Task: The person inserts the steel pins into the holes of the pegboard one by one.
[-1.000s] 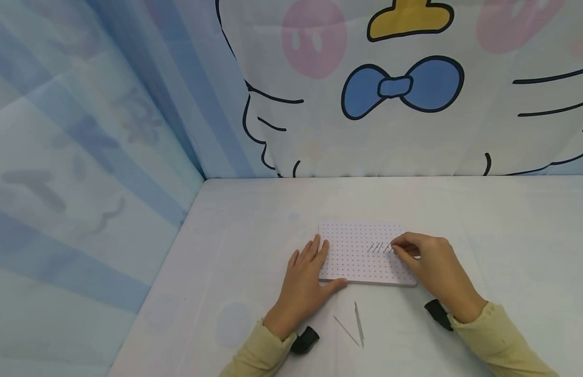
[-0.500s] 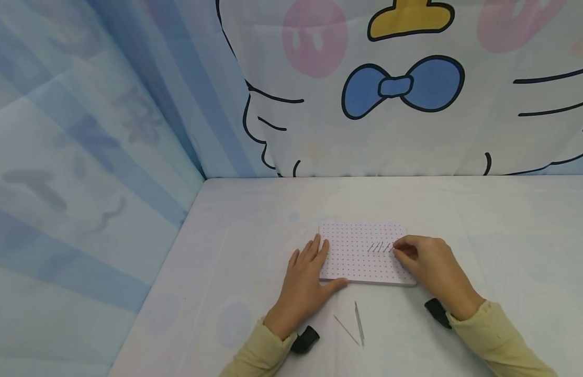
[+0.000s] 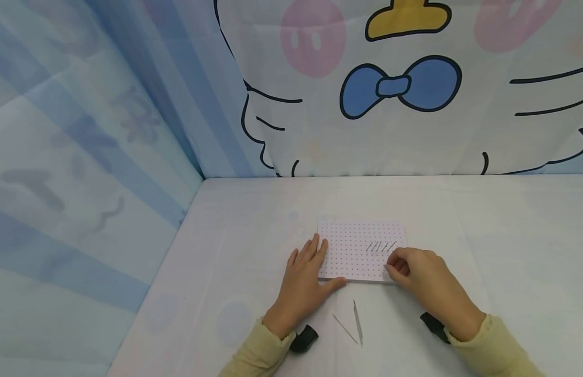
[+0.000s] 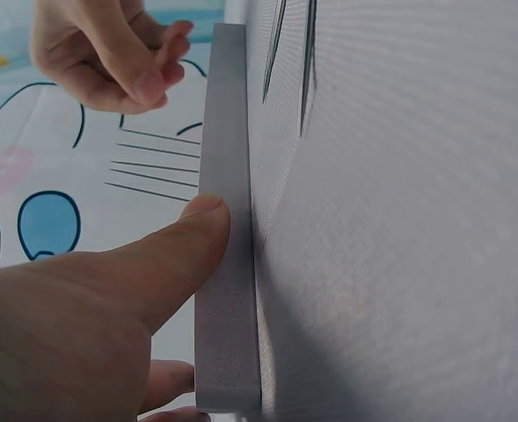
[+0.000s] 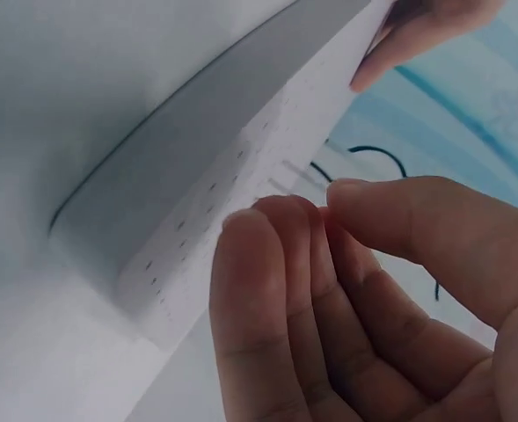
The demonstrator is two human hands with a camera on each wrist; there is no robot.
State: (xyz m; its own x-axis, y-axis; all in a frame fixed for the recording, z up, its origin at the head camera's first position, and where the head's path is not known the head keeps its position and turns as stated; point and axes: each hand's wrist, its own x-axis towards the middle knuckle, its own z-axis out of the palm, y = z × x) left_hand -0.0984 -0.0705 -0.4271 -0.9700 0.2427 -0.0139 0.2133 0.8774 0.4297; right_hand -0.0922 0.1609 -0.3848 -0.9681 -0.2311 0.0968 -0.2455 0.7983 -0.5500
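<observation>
A white board dotted with rows of small holes lies flat on the table. Several thin metal needles stand in its holes, in a row toward the right half. My left hand lies at the board's left end, fingers extended over that side and thumb against the near edge. Over the near right corner is my right hand, its fingers loosely bent. Thumb and fingertips come close together in the right wrist view, and no needle shows between them.
Loose needles lie on the white tablecloth nearer the body, between the two forearms. A printed cloth hangs behind the table, and another blue cloth hangs at the left.
My right hand has left the rightmost needle in the row and moved down toward the board's near right corner. That needle stays standing in the board. The left hand keeps its place.
</observation>
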